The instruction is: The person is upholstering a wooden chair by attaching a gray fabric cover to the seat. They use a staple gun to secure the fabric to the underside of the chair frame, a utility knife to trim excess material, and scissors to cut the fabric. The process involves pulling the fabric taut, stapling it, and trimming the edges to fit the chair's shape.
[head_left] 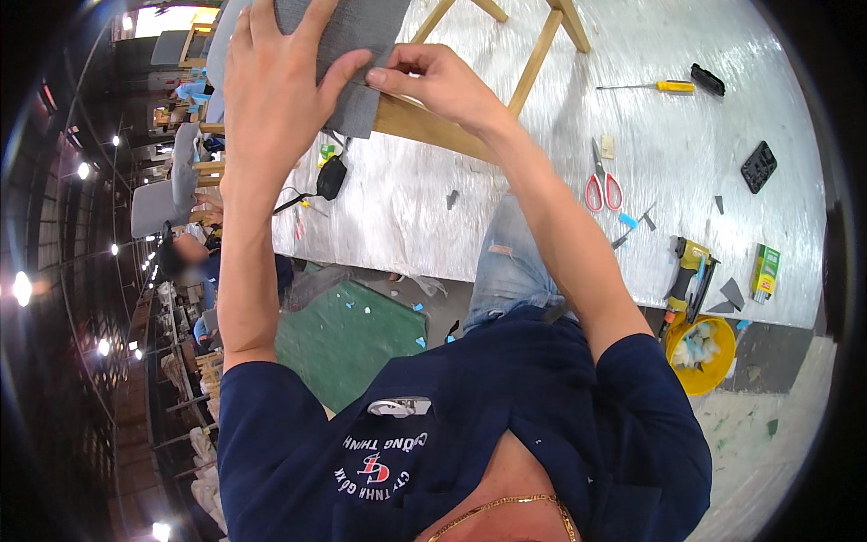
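Observation:
Grey fabric [352,113] covers part of a wooden chair frame [433,126] that rests tipped on the table at the top. My left hand [275,86] lies on the fabric with its fingers stretched out and the thumb pointing right. At the fabric's right edge, just above a pale wooden rail, thumb and forefinger of my right hand [442,86] are pinched together on the cloth. The two thumbs are close to each other. The chair's upper part runs out of the picture, and my left hand hides some of the fabric.
Plastic film covers the table [542,217]. To the right lie scissors [596,181], a screwdriver [673,87], a black tray [759,167], a staple gun [688,275] and a green box [766,271]. A yellow bucket [727,357] hangs low beside the table edge. Another person [188,253] is at left.

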A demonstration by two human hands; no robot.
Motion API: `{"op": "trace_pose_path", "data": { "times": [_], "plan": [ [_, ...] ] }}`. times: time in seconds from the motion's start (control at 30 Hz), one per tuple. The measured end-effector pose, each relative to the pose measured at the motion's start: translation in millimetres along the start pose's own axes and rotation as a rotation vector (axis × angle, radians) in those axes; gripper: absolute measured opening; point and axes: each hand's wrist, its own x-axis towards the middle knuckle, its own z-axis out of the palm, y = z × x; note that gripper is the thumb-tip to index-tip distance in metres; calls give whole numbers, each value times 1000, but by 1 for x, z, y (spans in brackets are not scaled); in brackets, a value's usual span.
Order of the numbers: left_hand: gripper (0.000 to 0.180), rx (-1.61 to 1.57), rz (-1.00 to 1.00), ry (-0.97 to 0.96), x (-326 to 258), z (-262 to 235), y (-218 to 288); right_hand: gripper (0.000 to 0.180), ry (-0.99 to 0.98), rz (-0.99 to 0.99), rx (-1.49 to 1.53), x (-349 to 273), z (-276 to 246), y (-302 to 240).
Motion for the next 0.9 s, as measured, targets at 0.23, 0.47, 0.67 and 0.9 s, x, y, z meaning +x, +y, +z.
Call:
{"op": "trace_pose_path", "data": {
  "times": [0.23, 0.47, 0.67, 0.9],
  "plan": [
    [85, -117, -9, -13, 4, -5, 5, 37, -105, -48, 42, 39, -4, 8],
    [75, -45, 105, -32, 4, 11, -10, 37, 91, -91, 162, -12, -21, 17],
    [73, 72, 47, -44, -9, 22, -25, 34, 792, 299, 617, -251, -161, 100],
    [71, 50, 63, -12, 0, 24, -19, 37, 1964, 23, 761, -488, -240, 185]
  ]
}}
